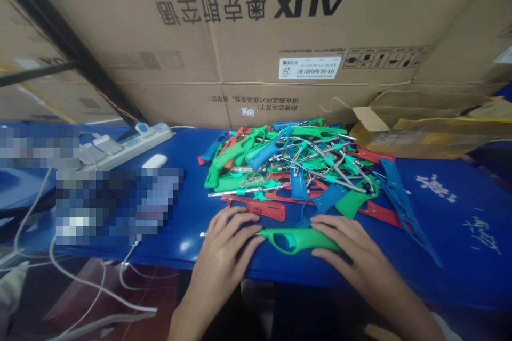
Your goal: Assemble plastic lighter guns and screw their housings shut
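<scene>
Near the table's front edge I hold a green long-necked lighter (308, 238) level, its trigger opening facing up. My left hand (223, 248) is closed around its metal tube, whose tip pokes out on the left. My right hand (354, 248) grips the wide end of the green handle between thumb and fingers. A red handle half (260, 208) lies just beyond my left fingers. Behind both hands is a heap of lighter parts: blue handle halves (267, 152), green handle halves (234, 155), metal tubes (236, 192) and thin wires.
A large cardboard box (240, 53) stands behind the blue table (444, 234). An open carton (424, 130) with yellow tape sits at the back right. On the left are a white power strip (128, 144), a white rounded object (155, 161), loose cables (86, 277) and blurred-out items.
</scene>
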A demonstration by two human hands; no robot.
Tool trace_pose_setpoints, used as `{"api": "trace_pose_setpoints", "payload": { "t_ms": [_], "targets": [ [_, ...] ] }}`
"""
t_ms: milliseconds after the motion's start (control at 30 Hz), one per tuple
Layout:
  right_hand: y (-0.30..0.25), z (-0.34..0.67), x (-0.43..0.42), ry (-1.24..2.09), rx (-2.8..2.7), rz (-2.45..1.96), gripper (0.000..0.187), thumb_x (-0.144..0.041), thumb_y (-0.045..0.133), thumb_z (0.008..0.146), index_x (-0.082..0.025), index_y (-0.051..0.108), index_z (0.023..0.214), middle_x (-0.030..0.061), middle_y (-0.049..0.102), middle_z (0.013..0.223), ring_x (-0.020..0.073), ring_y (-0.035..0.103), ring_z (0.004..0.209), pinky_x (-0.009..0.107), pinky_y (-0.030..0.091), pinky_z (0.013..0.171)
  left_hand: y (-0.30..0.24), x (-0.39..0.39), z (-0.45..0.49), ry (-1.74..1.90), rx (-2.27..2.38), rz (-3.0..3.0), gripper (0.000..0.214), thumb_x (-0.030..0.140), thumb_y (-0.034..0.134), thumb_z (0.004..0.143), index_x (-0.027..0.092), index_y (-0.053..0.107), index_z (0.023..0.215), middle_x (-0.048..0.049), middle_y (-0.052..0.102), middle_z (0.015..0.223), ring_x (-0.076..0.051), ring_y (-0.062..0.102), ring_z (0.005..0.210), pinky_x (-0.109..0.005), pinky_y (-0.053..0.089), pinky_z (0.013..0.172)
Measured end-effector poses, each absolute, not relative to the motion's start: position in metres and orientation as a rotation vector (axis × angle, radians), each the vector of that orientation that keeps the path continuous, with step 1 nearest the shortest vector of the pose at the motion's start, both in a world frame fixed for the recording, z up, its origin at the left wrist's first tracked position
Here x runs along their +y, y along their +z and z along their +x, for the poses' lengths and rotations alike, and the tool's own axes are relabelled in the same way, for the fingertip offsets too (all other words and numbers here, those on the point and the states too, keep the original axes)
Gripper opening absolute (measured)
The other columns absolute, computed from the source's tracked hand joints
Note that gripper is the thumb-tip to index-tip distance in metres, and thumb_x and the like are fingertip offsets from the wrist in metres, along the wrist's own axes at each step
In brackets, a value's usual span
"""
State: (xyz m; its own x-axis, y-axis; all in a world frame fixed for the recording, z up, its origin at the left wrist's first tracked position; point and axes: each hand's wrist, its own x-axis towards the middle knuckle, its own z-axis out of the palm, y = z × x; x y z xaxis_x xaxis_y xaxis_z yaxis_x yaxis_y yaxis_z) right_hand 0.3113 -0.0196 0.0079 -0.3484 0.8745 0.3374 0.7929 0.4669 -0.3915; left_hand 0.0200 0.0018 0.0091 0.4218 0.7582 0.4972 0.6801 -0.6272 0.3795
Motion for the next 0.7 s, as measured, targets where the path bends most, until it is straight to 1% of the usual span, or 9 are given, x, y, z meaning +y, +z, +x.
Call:
{"api": "trace_pose_setpoints", "payload": {
  "t_ms": [100,167,267,367,533,633,700],
  "targets": [
    [0.0068,0.3107,-0.0194,0.198,-2.198,-1.374,0.034,-0.051,0.053,0.102,-0.031,0.070,0.123,0.0051,0.072,0.122,0.0226,0.070,0.112,0.039,0.058,0.096,0.0096,0.0006,0.0202,0.972,1.322,2.525,0.014,0.024,0.065,0.100,0.024,0.068,0.114,-0.0062,0.071,0.121,-0.029,0.057,0.123,-0.051,0.046,0.101],
    [0.0068,0.3098,-0.0191,0.199,-2.199,-1.357,0.034,-0.050,0.049,0.104,-0.030,0.071,0.121,0.0054,0.072,0.121,0.0214,0.071,0.110,0.037,0.059,0.093,0.0094,0.0002,0.0202,0.954,1.330,2.525,0.018,0.025,0.066,0.100,0.024,0.067,0.118,-0.0066,0.071,0.123,-0.030,0.056,0.124,-0.051,0.046,0.102],
    [0.0087,0.3086,-0.0186,0.173,-2.224,-1.322,0.036,-0.050,0.047,0.105,-0.029,0.073,0.119,0.0058,0.073,0.116,0.0211,0.072,0.106,0.037,0.060,0.089,0.0082,0.0005,0.0195,0.944,1.295,2.553,0.021,0.025,0.065,0.100,0.024,0.067,0.121,-0.0066,0.071,0.124,-0.029,0.056,0.124,-0.051,0.046,0.102],
    [0.0108,0.3079,-0.0186,0.131,-2.253,-1.288,0.035,-0.049,0.049,0.105,-0.029,0.074,0.118,0.0055,0.075,0.113,0.0210,0.073,0.102,0.037,0.061,0.087,0.0074,0.0014,0.0182,0.933,1.261,2.553,0.017,0.023,0.064,0.101,0.025,0.068,0.117,-0.0057,0.071,0.123,-0.029,0.056,0.124,-0.051,0.047,0.101],
    [0.0116,0.3077,-0.0197,0.072,-2.297,-1.279,0.036,-0.050,0.049,0.105,-0.027,0.074,0.119,0.0048,0.076,0.114,0.0213,0.074,0.101,0.039,0.062,0.090,0.0086,0.0041,0.0180,0.909,1.232,2.506,0.014,0.022,0.063,0.101,0.025,0.067,0.114,-0.0041,0.072,0.122,-0.028,0.056,0.122,-0.049,0.045,0.101],
    [0.0098,0.3092,-0.0217,0.097,-2.286,-1.318,0.037,-0.053,0.055,0.101,-0.029,0.070,0.126,0.0043,0.075,0.119,0.0225,0.073,0.107,0.040,0.062,0.092,0.0088,0.0051,0.0181,0.911,1.214,2.517,0.014,0.020,0.063,0.101,0.025,0.067,0.114,-0.0035,0.072,0.121,-0.028,0.055,0.122,-0.049,0.043,0.102],
    [0.0072,0.3111,-0.0232,0.112,-2.279,-1.337,0.040,-0.052,0.058,0.100,-0.030,0.065,0.133,0.0039,0.074,0.125,0.0234,0.071,0.114,0.042,0.061,0.096,0.0081,0.0051,0.0176,0.937,1.213,2.525,0.015,0.019,0.064,0.101,0.025,0.066,0.114,-0.0032,0.072,0.120,-0.027,0.055,0.122,-0.048,0.042,0.102]
  ]
}}
